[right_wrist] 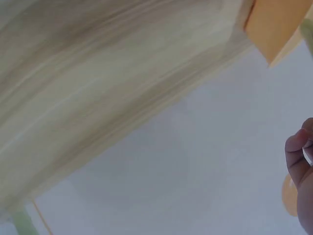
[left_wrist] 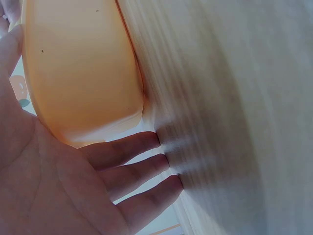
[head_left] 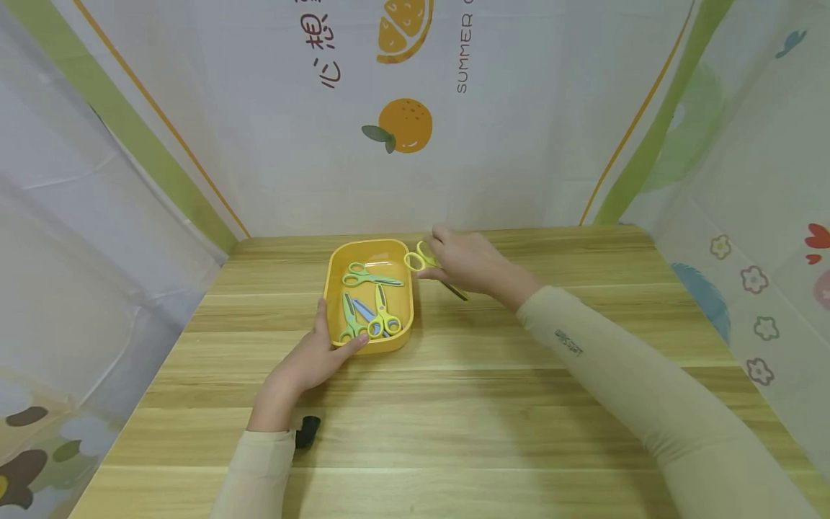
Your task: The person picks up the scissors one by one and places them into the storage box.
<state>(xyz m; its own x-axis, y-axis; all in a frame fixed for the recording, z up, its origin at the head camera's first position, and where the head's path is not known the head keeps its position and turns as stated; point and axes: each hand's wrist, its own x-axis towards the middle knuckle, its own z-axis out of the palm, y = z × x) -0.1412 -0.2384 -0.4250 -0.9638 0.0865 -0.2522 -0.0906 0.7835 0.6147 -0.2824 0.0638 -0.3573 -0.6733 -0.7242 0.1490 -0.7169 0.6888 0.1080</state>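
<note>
A yellow plastic box [head_left: 369, 252] sits toward the back of the table. Inside lie several small scissors: a green pair [head_left: 372, 277] across the far half, and another green pair [head_left: 349, 317], a yellow pair [head_left: 380, 310] and a partly covered blue-purple pair [head_left: 363, 310] at the near end. My left hand [head_left: 305, 364] rests against the box's near left corner, thumb over the rim; in the left wrist view its fingers are extended with their tips at the tabletop. Beside the right rim, my right hand [head_left: 470, 263] holds yellow-handled scissors [head_left: 455, 291] by the handles, blades pointing down and right.
The wood-grain table [head_left: 454, 432] ends at a white printed cloth [head_left: 519, 144] behind the box. More printed cloth hangs at both sides. A small black object [head_left: 308, 431] shows beside the left sleeve's cuff.
</note>
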